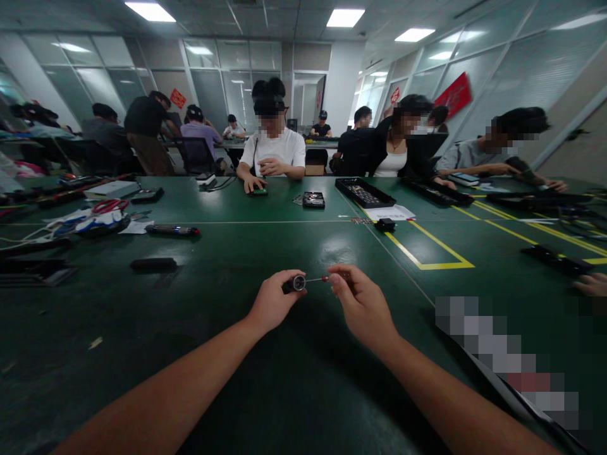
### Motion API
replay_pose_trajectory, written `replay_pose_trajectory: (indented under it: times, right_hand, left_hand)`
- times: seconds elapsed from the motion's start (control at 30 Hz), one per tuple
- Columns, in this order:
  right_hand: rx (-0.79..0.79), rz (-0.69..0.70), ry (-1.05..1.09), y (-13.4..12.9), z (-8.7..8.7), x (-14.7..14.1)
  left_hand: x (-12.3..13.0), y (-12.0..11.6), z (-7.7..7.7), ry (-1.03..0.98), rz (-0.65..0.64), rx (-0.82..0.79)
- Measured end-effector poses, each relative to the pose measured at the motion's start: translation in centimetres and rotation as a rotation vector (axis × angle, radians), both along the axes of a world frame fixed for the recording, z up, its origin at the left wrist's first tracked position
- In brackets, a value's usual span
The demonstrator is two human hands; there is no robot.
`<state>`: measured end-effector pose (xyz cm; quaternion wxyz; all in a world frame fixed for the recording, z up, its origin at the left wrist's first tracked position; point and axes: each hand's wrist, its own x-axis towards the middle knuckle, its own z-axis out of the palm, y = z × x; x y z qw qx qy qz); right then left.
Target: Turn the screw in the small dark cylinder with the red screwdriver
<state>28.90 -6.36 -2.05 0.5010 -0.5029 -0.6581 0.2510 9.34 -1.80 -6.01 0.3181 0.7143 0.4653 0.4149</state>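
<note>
The cylinder (298, 282) is in the left hand (277, 297), thumb and fingers wrapped round its black body, its round, metal-rimmed end facing the right hand (363, 303). The right hand pinches the screwdriver (315, 279) near its red collar, and the thin shaft points across the gap to the cylinder's end; whether the tip touches cannot be told. Both hands are held just above the green table (265, 243).

Left of the grip lies a black bar (154, 264), and farther out beyond it a pen-shaped tool (173, 231) and a heap of gloves (99, 222). Straight beyond the grip is a small black case (313, 200); beyond and to the right are a black block (385, 224), a paper sheet (391, 213) and a long tray (364, 192). Yellow tape (448, 266) marks the table to the right of the grip. Across the table, facing the hands, a co-worker in a white shirt (272, 151) handles a green part (258, 190). At the far right edge, another person's hand (590, 284) shows.
</note>
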Motion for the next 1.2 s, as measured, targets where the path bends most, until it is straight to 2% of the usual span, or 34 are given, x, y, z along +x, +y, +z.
replay_pose_trajectory:
  times: [0.17, 0.33, 0.53, 0.6, 0.67, 0.73, 0.8, 0.93, 1.07, 1.2]
  right_hand:
    - [-0.031, 0.039, 0.039, -0.1, 0.0, -0.1]
    - [0.017, -0.031, 0.044, -0.2, -0.2, -0.4]
    - [0.019, -0.076, 0.197, 0.3, -1.2, -0.8]
    - [-0.05, -0.107, 0.335, 0.9, -1.3, -0.6]
    - [-0.213, -0.106, 0.594, 1.7, -1.4, -0.2]
    - [-0.42, -0.008, 0.789, 2.6, -1.4, 0.4]
    - [-0.394, -0.024, 0.845, 3.1, -1.4, 0.9]
    - [-0.192, -0.091, 0.699, 3.2, -1.6, 0.9]
    - [-0.1, -0.103, 0.454, 2.5, -1.5, 0.5]
    - [-0.027, -0.086, 0.307, 1.7, -0.8, 0.2]
  left_hand:
    - [0.0, 0.1, -0.2, -0.005, -0.012, 0.001]
    - [0.0, 0.3, -0.6, -0.026, 0.004, 0.024]
    - [0.1, -0.3, 0.1, 0.118, -0.008, 0.101]
    - [0.1, -0.4, 0.4, 0.16, -0.013, 0.154]
    - [0.0, -0.3, 0.6, 0.196, -0.012, 0.212]
    - [-0.1, -0.2, 0.8, 0.22, 0.0, 0.246]
    - [-0.2, -0.1, 0.8, 0.227, 0.018, 0.239]
    - [-0.1, -0.1, 0.8, 0.239, 0.015, 0.197]
    - [-0.1, -0.2, 0.7, 0.237, 0.003, 0.187]
    - [-0.1, -0.2, 0.8, 0.235, 0.013, 0.172]
